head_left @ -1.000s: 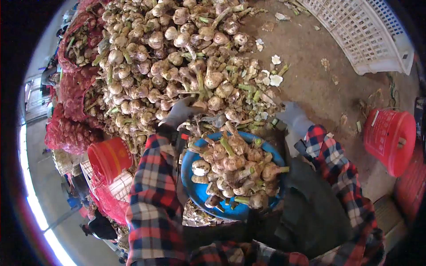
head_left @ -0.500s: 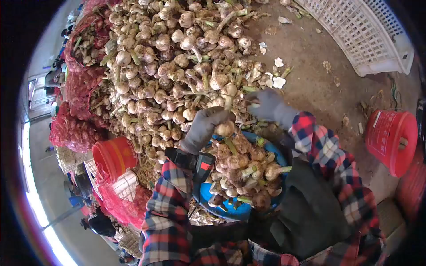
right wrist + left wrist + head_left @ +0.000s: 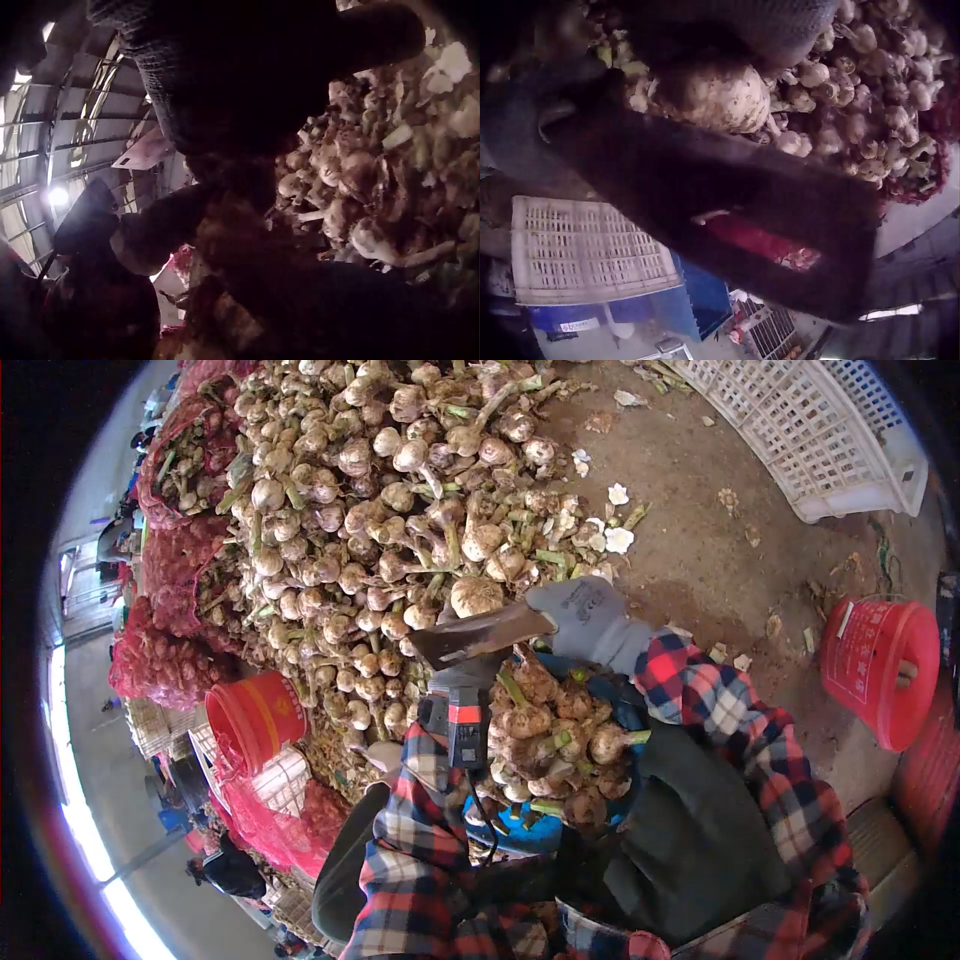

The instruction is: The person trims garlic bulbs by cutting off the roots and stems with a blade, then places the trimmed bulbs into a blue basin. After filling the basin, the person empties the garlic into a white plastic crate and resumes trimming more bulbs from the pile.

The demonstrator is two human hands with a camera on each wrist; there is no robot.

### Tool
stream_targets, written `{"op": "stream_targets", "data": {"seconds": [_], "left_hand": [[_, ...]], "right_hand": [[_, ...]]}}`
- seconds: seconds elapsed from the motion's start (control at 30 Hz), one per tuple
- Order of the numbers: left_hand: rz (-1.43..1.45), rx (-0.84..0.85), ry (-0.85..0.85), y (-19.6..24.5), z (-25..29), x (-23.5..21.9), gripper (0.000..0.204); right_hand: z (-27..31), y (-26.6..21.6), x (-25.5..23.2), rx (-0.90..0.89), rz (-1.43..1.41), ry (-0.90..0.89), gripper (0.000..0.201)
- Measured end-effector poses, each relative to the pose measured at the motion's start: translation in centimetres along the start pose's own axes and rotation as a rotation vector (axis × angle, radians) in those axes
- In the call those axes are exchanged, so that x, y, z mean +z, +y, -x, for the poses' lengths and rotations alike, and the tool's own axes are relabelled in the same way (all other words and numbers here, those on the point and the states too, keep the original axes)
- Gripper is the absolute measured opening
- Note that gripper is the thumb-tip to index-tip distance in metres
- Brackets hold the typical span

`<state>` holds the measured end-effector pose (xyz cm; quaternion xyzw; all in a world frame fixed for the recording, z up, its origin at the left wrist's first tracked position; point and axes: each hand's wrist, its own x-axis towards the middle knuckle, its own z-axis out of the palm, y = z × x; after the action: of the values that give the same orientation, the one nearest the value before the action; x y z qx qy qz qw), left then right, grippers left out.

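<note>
My right hand, in a grey glove, grips a wide-bladed knife whose flat blade points left above the basin. Behind that blade, my left hand is mostly hidden; it holds a garlic bulb that shows just past the blade's far edge. In the left wrist view the bulb sits against the gloved fingers, and the dark blade crosses in front. Below the hands, a blue basin carries a heap of garlic bulbs with cut stems. The right wrist view is very dark.
A large garlic pile spreads ahead and left, with red mesh sacks beyond. One red bucket stands left, another red bucket right. A white plastic crate lies at upper right. White peel scraps litter the floor.
The left hand moved from the pile to above the basin with a garlic bulb. My right hand came in from the right, and the knife blade now shows over the left hand.
</note>
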<state>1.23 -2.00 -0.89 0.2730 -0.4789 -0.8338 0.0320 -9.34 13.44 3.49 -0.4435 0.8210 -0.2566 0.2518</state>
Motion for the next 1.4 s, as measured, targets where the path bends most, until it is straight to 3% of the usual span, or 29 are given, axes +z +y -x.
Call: {"op": "stream_targets", "data": {"seconds": [0.07, 0.13, 0.3, 0.37, 0.4, 0.43, 0.47, 0.53, 0.6, 0.67, 0.7, 0.73, 0.8, 0.87, 0.93, 0.97, 1.0, 1.07, 1.1, 1.13, 1.2, 1.23, 1.3, 1.33, 1.4], "left_hand": [[-0.555, 0.111, -0.032, -0.1, 0.6, -0.6, 0.043], [-0.708, 0.131, -0.054, 0.4, 1.0, -0.1, 0.04], [-0.945, 0.125, -0.038, 1.0, 2.0, 1.9, 0.033], [-0.824, 0.143, -0.007, 0.8, 2.2, 2.5, 0.029], [-0.703, 0.171, 0.024, 1.2, 2.3, 3.3, 0.025], [-1.084, 0.475, 0.112, 1.8, 2.7, 3.9, 0.018], [-1.432, 0.719, -0.073, 4.6, 3.6, 5.5, 0.012], [-0.598, 0.353, -0.167, 5.7, 3.8, 5.8, 0.015], [-1.735, 0.611, -0.424, 6.6, 5.3, 3.8, 0.025], [-0.818, -0.455, -0.832, 10.0, 5.5, 5.8, 0.035], [-1.061, -0.438, -0.998, 10.5, 4.2, 5.2, 0.041], [-1.095, -0.447, -0.66, 10.6, 3.5, 4.5, 0.039], [-1.12, -0.353, -0.21, 8.5, -0.7, 0.1, 0.038], [-1.569, -0.212, -0.021, 6.6, -4.3, -1.7, 0.051], [-1.62, -0.262, -0.077, 3.4, -7.6, -3.2, 0.059], [-1.796, -0.458, -0.041, -0.4, -11.1, -6.3, 0.055], [-1.794, -0.454, -0.05, 0.0, -10.9, -5.7, 0.055], [-1.24, -0.668, -0.075, 1.8, -9.7, -4.3, 0.044], [-1.254, -0.5, -0.344, 4.1, -8.2, -3.0, 0.031], [-1.253, -0.501, -0.343, 4.0, -7.6, -4.5, 0.031], [-0.962, -0.132, -0.652, 3.6, -6.4, -7.6, 0.026], [-0.967, -0.131, -0.65, 3.3, -5.3, -8.2, 0.026], [-0.521, -0.107, -0.086, 3.2, -2.7, -7.2, 0.026], [-0.526, -0.104, -0.084, 3.6, -2.1, -6.7, 0.026], [-0.211, -0.344, -0.007, 6.3, -0.5, -2.9, 0.026]], "right_hand": [[-0.1, -0.6, -0.5, 0.01, 0.024, -0.015, 0.029], [-0.1, -0.5, -0.1, 0.011, 0.034, -0.008, 0.03], [-0.6, 1.2, 1.1, 0.078, -0.016, -0.112, 0.035], [-0.2, 2.5, 2.5, -0.046, -0.1, 0.171, 0.037], [-0.4, 3.3, 2.7, -0.051, -0.098, 0.173, 0.037], [-0.7, 4.3, 2.6, 0.169, -0.079, 0.075, 0.038], [-0.8, 5.6, 3.0, 0.391, -0.067, -0.028, 0.038], [0.9, 10.8, 3.5, 0.605, -0.109, -0.191, 0.039], [2.9, 10.4, 2.8, 0.688, 0.001, -0.109, 0.038], [3.3, 9.5, 1.6, 0.664, -0.007, -0.104, 0.039], [3.6, 9.3, 1.6, 0.645, -0.027, -0.12, 0.04], [4.0, 9.2, 2.3, 0.653, -0.032, -0.134, 0.04], [3.6, 9.6, 3.1, 0.602, 0.001, -0.083, 0.042], [2.8, 9.3, 2.8, 0.613, -0.017, -0.125, 0.043], [2.7, 8.9, 3.3, 0.633, -0.039, -0.192, 0.045], [2.5, 8.9, 3.4, 0.626, -0.015, -0.209, 0.047], [2.5, 9.1, 3.4, 0.621, 0.008, -0.222, 0.048], [3.1, 9.9, 3.9, 0.62, -0.025, -0.17, 0.048], [3.5, 10.1, 4.2, 0.606, -0.06, -0.125, 0.048], [3.6, 10.0, 4.0, 0.606, -0.06, -0.127, 0.048], [3.7, 9.5, 2.9, 0.642, -0.038, -0.152, 0.045], [3.5, 9.1, 2.5, 0.639, -0.042, -0.149, 0.045], [2.4, 7.7, 1.6, 0.578, -0.055, -0.22, 0.041], [1.7, 6.8, 1.5, 0.574, -0.058, -0.217, 0.041], [0.2, 4.6, 1.1, 0.45, -0.092, -0.174, 0.038]]}}
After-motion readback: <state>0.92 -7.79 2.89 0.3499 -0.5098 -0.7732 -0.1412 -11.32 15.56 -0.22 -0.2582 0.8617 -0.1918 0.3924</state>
